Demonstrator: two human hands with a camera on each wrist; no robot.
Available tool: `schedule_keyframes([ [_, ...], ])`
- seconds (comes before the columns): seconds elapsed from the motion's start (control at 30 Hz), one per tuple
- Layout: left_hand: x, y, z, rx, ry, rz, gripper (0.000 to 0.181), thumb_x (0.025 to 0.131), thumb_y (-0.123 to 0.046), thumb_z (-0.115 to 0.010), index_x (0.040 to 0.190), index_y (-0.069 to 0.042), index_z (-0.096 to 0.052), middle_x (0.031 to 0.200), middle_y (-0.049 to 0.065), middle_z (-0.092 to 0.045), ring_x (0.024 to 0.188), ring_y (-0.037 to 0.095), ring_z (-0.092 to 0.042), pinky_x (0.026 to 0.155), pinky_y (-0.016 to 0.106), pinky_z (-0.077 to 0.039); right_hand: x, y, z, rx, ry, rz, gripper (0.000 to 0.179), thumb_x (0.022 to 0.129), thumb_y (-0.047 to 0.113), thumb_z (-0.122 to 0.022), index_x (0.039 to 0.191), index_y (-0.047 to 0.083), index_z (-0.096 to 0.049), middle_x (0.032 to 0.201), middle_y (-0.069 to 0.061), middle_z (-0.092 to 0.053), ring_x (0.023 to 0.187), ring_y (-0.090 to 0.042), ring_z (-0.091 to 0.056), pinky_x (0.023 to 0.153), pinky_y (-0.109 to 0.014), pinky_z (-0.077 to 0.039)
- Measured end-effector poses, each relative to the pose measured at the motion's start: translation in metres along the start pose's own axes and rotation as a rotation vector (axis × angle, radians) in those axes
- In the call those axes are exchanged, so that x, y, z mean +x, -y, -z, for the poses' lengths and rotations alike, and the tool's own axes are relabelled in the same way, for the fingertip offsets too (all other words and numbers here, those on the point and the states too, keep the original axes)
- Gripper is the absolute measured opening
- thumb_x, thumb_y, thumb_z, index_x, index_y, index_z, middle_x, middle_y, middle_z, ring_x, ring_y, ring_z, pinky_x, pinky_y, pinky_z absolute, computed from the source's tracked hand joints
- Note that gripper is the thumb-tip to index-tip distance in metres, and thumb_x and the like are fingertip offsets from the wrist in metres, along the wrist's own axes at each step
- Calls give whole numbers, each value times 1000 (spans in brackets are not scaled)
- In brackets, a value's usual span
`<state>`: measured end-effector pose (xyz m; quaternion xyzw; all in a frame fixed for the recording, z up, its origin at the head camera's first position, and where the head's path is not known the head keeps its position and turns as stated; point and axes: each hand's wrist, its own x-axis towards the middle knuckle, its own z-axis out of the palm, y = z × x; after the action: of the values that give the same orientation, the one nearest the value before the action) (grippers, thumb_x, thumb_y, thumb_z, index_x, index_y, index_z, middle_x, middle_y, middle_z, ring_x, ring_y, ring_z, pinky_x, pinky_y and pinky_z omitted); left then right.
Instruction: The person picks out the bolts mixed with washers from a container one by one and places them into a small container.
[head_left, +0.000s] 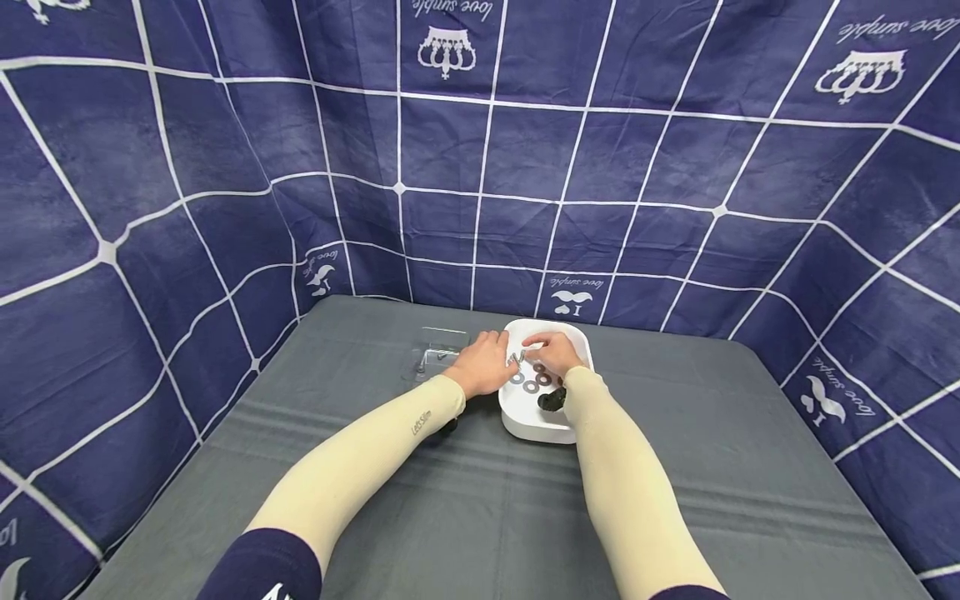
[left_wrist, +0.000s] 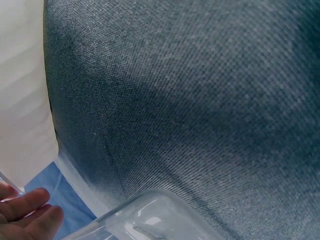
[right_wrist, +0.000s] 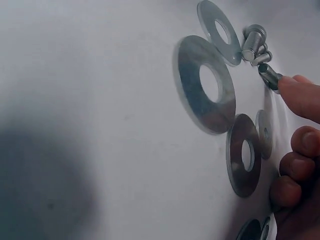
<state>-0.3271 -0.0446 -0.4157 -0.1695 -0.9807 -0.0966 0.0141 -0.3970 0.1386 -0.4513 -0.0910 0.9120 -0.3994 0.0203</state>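
A white tray (head_left: 538,429) holds several flat metal washers (right_wrist: 230,92) and a small cluster of metal bolts (right_wrist: 255,42). My right hand (head_left: 557,353) reaches into the tray, pinching a bolt (right_wrist: 270,75) between thumb and finger just above the tray's floor. Its other fingers are curled in the right wrist view. My left hand (head_left: 482,363) is at the tray's left side, with its thumb over the rim and the other fingers along the outside, holding the edge. In the left wrist view only its fingertips (left_wrist: 35,212) show, beside the tray's white wall.
A clear plastic box (head_left: 444,331) stands left of the tray, partly behind my left hand, with small metal pieces in it. Grey cloth (head_left: 480,517) covers the table. Blue curtains (head_left: 525,158) with white lines enclose the back and sides.
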Motion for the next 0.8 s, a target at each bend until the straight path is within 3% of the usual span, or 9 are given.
schedule_keyframes([
  [0.27,-1,1,-1,17,14,4,72,102,-42,-45,157,1,-28,149,18,-46,142,31,-40,111,44,-44,1,-2,-5,59,14,-10,28,84,12,-73,112,12,-78,75,-2,-60,63,-12,-54,61,-25,-45],
  [0.47,0,-1,0,8,-40,-23,70,101,-40,-48,154,3,-32,143,20,-51,136,33,-45,108,45,-46,-1,0,-2,76,-2,8,28,81,10,-73,109,10,-79,65,2,-56,59,-11,-52,58,-26,-44],
  [0.8,0,-2,-1,14,-16,-12,71,101,-40,-45,155,3,-30,145,19,-49,139,32,-43,111,44,-43,-4,2,-2,18,11,-18,27,83,12,-73,109,13,-79,68,1,-57,61,-12,-51,60,-26,-42],
])
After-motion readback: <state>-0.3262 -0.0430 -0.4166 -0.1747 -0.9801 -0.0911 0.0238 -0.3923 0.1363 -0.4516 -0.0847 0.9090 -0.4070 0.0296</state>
